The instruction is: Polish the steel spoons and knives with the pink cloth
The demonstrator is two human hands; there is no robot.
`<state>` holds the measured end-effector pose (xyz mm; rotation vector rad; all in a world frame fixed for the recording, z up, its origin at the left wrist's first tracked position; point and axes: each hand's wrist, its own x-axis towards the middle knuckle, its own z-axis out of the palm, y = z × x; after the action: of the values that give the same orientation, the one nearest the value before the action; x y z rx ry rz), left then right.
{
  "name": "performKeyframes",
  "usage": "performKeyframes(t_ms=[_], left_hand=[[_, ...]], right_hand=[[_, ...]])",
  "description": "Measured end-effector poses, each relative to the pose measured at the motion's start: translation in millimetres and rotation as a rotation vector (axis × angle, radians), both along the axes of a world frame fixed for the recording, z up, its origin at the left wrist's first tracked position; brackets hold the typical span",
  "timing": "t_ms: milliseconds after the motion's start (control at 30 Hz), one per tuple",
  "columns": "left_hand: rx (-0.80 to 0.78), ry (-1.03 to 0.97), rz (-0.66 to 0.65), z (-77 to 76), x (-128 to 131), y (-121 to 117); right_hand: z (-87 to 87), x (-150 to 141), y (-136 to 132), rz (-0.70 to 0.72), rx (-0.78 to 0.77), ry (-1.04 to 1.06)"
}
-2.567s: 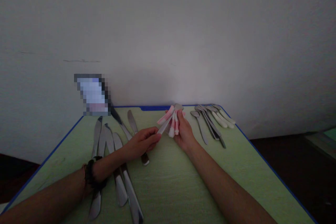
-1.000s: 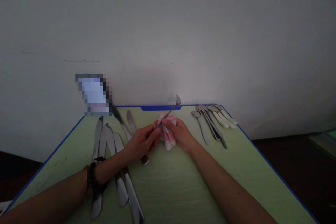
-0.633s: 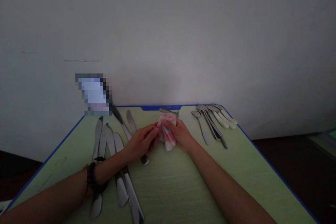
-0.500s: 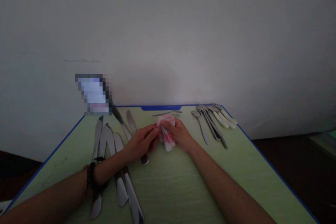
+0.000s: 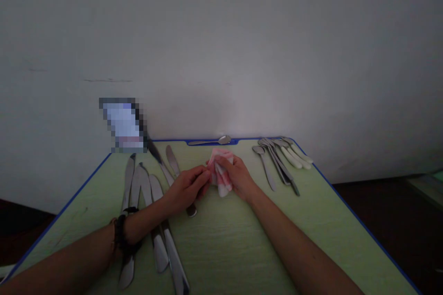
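A crumpled pink-and-white cloth (image 5: 221, 179) is bunched between my two hands over the middle of the table. My right hand (image 5: 237, 173) grips it, thumb on top. Closed fingers of my left hand (image 5: 190, 186) pinch at the cloth's left edge; whatever else lies inside the folds is hidden. Just beyond the hands, a metal spoon (image 5: 224, 139) lies crosswise at the blue notch of the far edge. Under and beside my left forearm are several table knives (image 5: 161, 251), partly covered by the arm.
Several metal spoons (image 5: 282, 166) lie bunched at the right, with white-handled cutlery (image 5: 292, 156) beside them. One spoon (image 5: 265, 166) lies slightly apart. A blurred-out phone-like screen (image 5: 122, 122) stands at the far left corner. The green tabletop (image 5: 235, 249) has a blue rim, and a wall rises behind it.
The spoon beyond my hands has shifted away and slightly left, onto the blue notch, with its bowl now plainly visible. The cloth has changed shape a little; both arms are nearly still.
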<state>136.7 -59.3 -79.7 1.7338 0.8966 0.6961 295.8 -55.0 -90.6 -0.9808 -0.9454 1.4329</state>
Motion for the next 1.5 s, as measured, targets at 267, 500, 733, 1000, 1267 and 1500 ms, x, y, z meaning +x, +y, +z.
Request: performKeyframes(t_ms=[267, 500, 733, 1000, 1267, 1500], left_hand=[[0.068, 0.023, 0.025, -1.1, -1, 0], [0.279, 0.119, 0.051, 4.6, -3, -1], [0.694, 0.473, 0.099, 4.4, -14, 41], [0.835, 1.034, 0.177, -4.2, -17, 86], [0.890, 1.138, 0.054, 8.8, -7, 79], [0.852, 1.157, 0.057, 13.1, 9, 68]], right_hand=[[2.0, -1, 2, -0.102, 0.016, -0.007], [-6.1, 1, 9, -0.331, 0.000, -0.036], [-4.5, 2, 9, -0.422, 0.010, -0.055], [-1.0, 3, 8, -0.408, 0.026, -0.079], [-2.0, 3, 9, -0.398, 0.011, -0.073], [2.0, 3, 6, -0.423, -0.003, -0.083]])
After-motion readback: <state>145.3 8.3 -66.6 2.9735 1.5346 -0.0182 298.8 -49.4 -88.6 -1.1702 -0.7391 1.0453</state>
